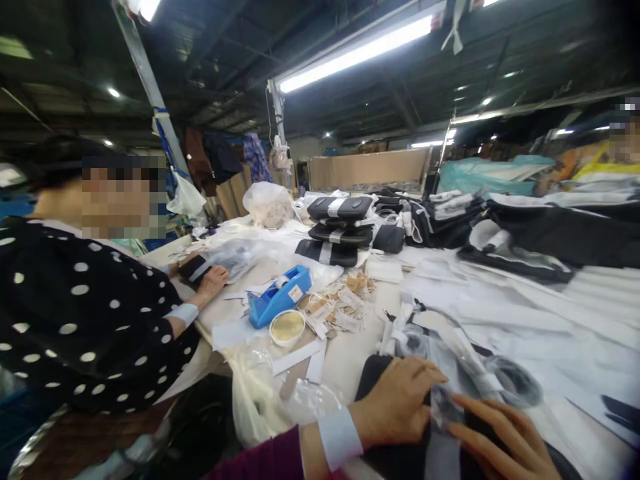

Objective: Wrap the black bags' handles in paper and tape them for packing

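A black bag (pixel 375 373) lies on the table in front of me, with a pale translucent band (pixel 443 453) around it. My left hand (pixel 395 400) rests on the bag, fingers curled at a crumpled piece of clear plastic (pixel 441 407) on the band. From the right, my right hand (pixel 510 443) reaches in with its fingers long and apart, their tips touching the plastic's other side. Just beyond lie a wrapped strap (pixel 465 347) and a coiled dark cord (pixel 515 380) in clear plastic.
A blue tape dispenser (pixel 280 297), a round tub (pixel 287 328) and scattered tags (pixel 345 303) lie left of centre. Black bags (pixel 340 233) are stacked behind them. At the left a co-worker in a dotted top (pixel 90 313) handles a small black item (pixel 196 268). White sheets (pixel 500 307) cover the right side.
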`<state>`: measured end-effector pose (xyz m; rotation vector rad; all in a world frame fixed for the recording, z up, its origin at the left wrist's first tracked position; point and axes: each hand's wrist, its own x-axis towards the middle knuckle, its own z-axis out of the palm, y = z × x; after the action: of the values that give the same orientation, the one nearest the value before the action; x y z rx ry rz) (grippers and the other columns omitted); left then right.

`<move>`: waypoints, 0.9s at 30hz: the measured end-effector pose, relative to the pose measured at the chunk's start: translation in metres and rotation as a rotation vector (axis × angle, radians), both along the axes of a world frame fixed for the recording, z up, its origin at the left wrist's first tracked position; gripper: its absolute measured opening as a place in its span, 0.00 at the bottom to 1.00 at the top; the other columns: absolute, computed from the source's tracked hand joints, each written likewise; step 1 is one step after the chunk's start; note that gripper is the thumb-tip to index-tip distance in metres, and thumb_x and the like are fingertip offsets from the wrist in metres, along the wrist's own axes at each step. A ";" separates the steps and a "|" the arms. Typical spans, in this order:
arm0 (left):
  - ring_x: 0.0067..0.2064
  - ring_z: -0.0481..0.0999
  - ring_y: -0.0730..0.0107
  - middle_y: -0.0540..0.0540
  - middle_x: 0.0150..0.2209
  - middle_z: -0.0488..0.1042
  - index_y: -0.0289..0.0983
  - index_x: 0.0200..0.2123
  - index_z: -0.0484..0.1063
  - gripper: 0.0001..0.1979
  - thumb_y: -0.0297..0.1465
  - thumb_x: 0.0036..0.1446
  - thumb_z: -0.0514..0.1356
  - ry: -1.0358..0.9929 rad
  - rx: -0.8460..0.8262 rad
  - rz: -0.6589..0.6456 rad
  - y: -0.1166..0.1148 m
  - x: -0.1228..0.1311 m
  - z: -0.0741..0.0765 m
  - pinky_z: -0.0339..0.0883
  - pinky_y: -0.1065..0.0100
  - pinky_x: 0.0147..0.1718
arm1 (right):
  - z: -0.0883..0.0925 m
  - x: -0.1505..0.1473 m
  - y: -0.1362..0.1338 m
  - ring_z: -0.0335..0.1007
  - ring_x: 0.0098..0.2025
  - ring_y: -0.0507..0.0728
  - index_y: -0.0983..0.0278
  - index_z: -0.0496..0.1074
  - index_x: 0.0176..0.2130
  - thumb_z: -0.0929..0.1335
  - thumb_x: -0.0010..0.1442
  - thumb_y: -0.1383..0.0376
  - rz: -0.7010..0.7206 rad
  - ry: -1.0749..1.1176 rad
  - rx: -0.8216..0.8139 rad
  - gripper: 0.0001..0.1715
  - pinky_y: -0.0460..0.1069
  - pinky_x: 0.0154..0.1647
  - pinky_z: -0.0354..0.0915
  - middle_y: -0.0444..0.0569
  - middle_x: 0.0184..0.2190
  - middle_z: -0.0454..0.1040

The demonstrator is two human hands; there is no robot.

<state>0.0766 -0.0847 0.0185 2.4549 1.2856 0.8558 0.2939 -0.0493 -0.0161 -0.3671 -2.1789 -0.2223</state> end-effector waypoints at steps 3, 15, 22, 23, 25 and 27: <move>0.60 0.62 0.59 0.39 0.59 0.65 0.35 0.54 0.64 0.25 0.21 0.50 0.56 -0.024 -0.028 -0.012 -0.001 0.003 0.005 0.57 0.58 0.60 | 0.007 -0.006 -0.021 0.65 0.56 0.61 0.63 0.75 0.42 0.64 0.63 0.74 -0.021 0.018 -0.175 0.13 0.55 0.52 0.67 0.53 0.49 0.73; 0.64 0.59 0.67 0.46 0.63 0.64 0.42 0.53 0.66 0.24 0.17 0.56 0.51 -0.067 -0.050 -0.126 0.013 -0.004 -0.010 0.56 0.59 0.61 | 0.023 -0.012 -0.039 0.69 0.46 0.56 0.65 0.73 0.43 0.62 0.63 0.75 -0.021 -0.138 -0.269 0.14 0.52 0.45 0.71 0.52 0.40 0.76; 0.64 0.61 0.69 0.45 0.62 0.65 0.40 0.51 0.68 0.18 0.20 0.62 0.50 -0.106 -0.030 -0.148 0.014 -0.005 -0.010 0.58 0.61 0.59 | 0.020 -0.007 -0.041 0.69 0.47 0.58 0.66 0.72 0.42 0.62 0.61 0.76 -0.024 -0.068 -0.262 0.13 0.54 0.46 0.69 0.52 0.40 0.76; 0.64 0.61 0.69 0.45 0.62 0.65 0.40 0.51 0.68 0.18 0.20 0.62 0.49 -0.109 -0.020 -0.160 0.015 -0.005 -0.010 0.59 0.61 0.59 | 0.019 -0.007 -0.040 0.69 0.47 0.58 0.66 0.72 0.42 0.62 0.61 0.76 -0.024 -0.075 -0.267 0.13 0.54 0.47 0.69 0.51 0.39 0.75; 0.63 0.63 0.70 0.45 0.61 0.67 0.40 0.50 0.68 0.18 0.20 0.63 0.47 -0.112 0.006 -0.187 0.016 -0.006 -0.011 0.59 0.61 0.58 | 0.017 -0.007 -0.039 0.68 0.46 0.58 0.66 0.71 0.41 0.61 0.60 0.76 -0.014 -0.103 -0.268 0.13 0.54 0.46 0.68 0.51 0.38 0.75; 0.62 0.64 0.71 0.46 0.60 0.68 0.40 0.50 0.69 0.19 0.19 0.64 0.46 -0.103 0.026 -0.217 0.016 -0.008 -0.011 0.58 0.61 0.59 | 0.017 -0.006 -0.038 0.67 0.43 0.57 0.66 0.71 0.39 0.61 0.59 0.76 -0.008 -0.132 -0.266 0.13 0.54 0.46 0.68 0.51 0.36 0.74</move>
<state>0.0691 -0.0684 0.0076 2.4768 0.9589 0.9313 0.2877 -0.0877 0.0011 -0.5228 -2.3436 0.0420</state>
